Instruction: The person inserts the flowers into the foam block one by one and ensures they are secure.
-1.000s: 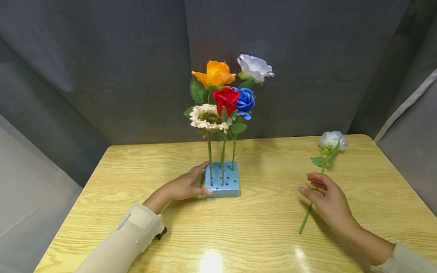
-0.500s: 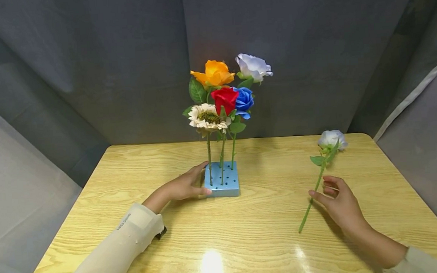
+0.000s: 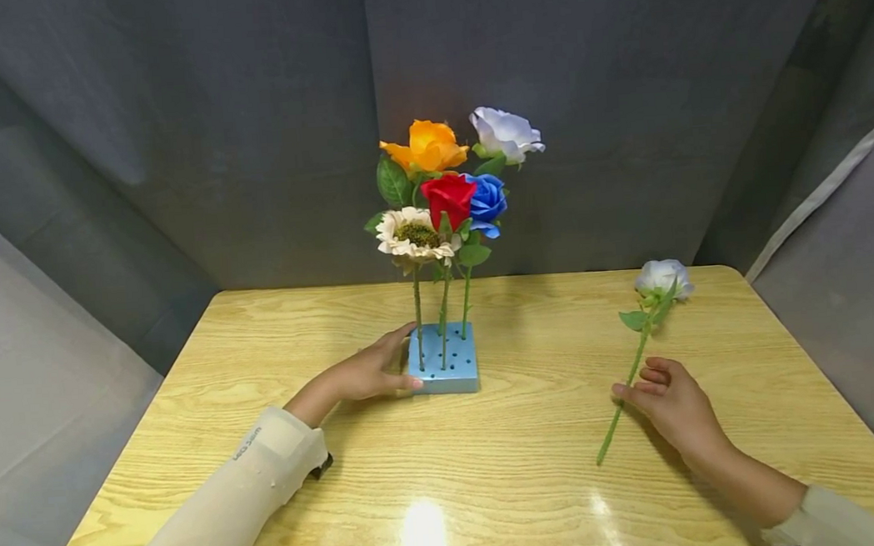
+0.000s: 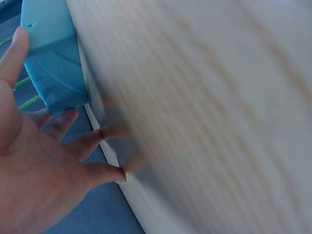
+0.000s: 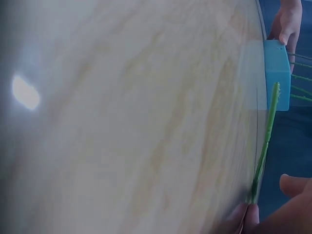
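My left hand [image 3: 368, 371] holds the left side of a light blue block with holes [image 3: 451, 382], thumb at the front corner and fingers at the back. In the left wrist view the thumb [image 4: 15, 53] lies against the block [image 4: 56, 73]. Upright in the block stand an orange flower [image 3: 429, 146], a white rose [image 3: 507, 133], a red rose [image 3: 449, 199], a blue rose [image 3: 488, 200] and a cream sunflower [image 3: 416, 237]. My right hand [image 3: 678, 408] is at the stem of another white rose [image 3: 661, 280] lying on the table. In the right wrist view, its thumb [image 5: 292, 185] stands apart from the stem [image 5: 269, 126].
The wood-grain table [image 3: 537, 434] has its far edge against a dark grey curtain [image 3: 286, 132]. Lighter grey cloth [image 3: 851, 281] hangs at the right side. The standing flowers rise high above the block.
My right hand has drawn back to the right and toward me from over the stem, then edged left to it again. The left hand and block stay in place.
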`<state>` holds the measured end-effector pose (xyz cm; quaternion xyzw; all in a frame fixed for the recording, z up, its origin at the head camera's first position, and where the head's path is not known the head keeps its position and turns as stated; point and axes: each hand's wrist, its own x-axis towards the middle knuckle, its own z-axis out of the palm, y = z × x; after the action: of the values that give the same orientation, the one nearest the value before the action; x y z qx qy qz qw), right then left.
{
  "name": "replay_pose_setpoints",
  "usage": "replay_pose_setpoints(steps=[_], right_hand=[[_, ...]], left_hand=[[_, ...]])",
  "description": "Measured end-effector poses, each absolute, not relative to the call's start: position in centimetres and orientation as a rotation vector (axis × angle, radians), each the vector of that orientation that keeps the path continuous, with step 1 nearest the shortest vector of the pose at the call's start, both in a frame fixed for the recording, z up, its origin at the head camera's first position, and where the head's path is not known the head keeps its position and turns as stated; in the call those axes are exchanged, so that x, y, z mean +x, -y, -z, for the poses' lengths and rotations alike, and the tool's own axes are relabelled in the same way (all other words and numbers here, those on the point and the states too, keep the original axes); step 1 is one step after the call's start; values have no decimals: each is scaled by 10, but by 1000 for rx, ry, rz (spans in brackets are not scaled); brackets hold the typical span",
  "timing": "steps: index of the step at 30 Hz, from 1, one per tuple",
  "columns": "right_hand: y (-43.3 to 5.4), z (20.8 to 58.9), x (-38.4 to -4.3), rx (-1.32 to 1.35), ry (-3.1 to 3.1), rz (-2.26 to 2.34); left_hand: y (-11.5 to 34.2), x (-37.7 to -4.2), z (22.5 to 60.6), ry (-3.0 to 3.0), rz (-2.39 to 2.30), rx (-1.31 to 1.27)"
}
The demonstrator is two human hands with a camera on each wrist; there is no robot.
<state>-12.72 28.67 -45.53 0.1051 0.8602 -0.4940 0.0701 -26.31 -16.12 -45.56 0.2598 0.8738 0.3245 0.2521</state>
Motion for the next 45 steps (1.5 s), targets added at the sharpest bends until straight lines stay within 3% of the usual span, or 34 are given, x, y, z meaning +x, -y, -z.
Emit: replay_pose_setpoints(steps=[21,45], right_hand=[[-288,457,-146,282,-2729,1201],[-290,449,-154,295,-2618,1192]], left_hand=[[160,-262,452,-2371,-891,702],[160,-260,451,-2370,-887,701]])
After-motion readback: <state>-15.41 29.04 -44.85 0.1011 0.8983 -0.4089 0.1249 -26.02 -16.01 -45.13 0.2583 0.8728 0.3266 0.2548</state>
